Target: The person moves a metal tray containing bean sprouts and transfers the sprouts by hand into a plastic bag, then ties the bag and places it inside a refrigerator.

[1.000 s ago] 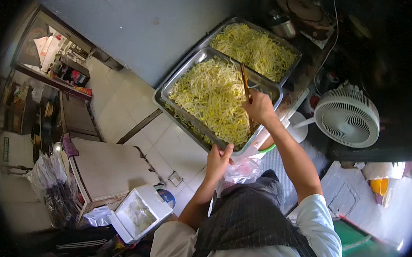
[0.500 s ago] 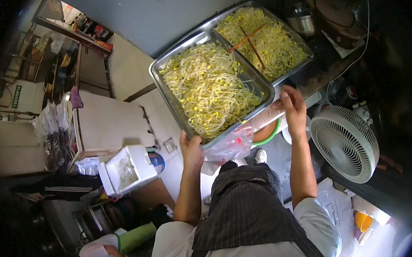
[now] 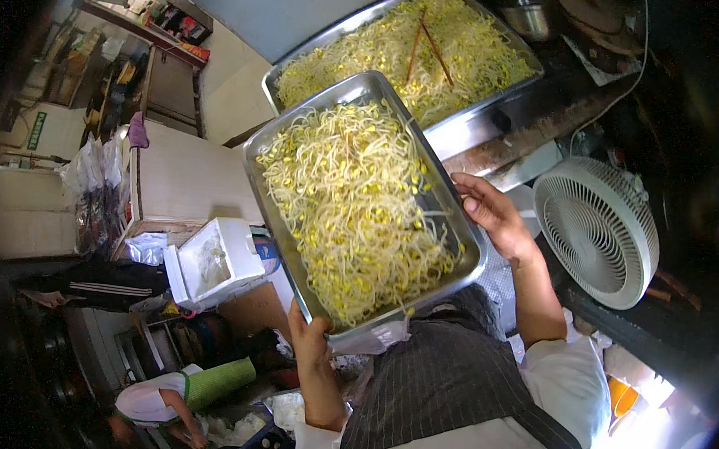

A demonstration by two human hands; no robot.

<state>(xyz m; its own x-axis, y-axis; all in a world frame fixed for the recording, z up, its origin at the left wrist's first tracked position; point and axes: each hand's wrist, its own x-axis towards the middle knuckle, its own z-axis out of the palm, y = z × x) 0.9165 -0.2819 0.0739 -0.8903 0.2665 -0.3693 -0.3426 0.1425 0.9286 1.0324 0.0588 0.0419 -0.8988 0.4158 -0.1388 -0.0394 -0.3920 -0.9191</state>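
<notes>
A rectangular metal tray [image 3: 475, 270] heaped with bean sprouts [image 3: 352, 216] is held in front of my body, tilted across the view. At its near left corner my left hand [image 3: 312, 350] grips the rim, thumb on top. My right hand [image 3: 500, 222] is on the right side, fingers curled at the edge; part of its grip is hidden. Beyond it, a larger metal tray [image 3: 274, 93] rests on a counter, also full of sprouts. Two brown chopsticks [image 3: 435, 53] lie on those sprouts, their far ends together. Clear plastic [image 3: 385, 336] shows below the held tray.
A white fan [image 3: 596, 233] stands to my right. On the left are a white foam box [image 3: 211, 264], a pale cabinet [image 3: 188, 175] and hanging plastic bags [image 3: 95, 193]. Another person [image 3: 164, 403] with a green apron bends at the lower left. A metal pot [image 3: 530, 20] sits far right.
The held tray has come off the far tray's edge, toward my body, uncovering more of the far tray. My right hand has moved along with it, and the chopsticks no longer cross.
</notes>
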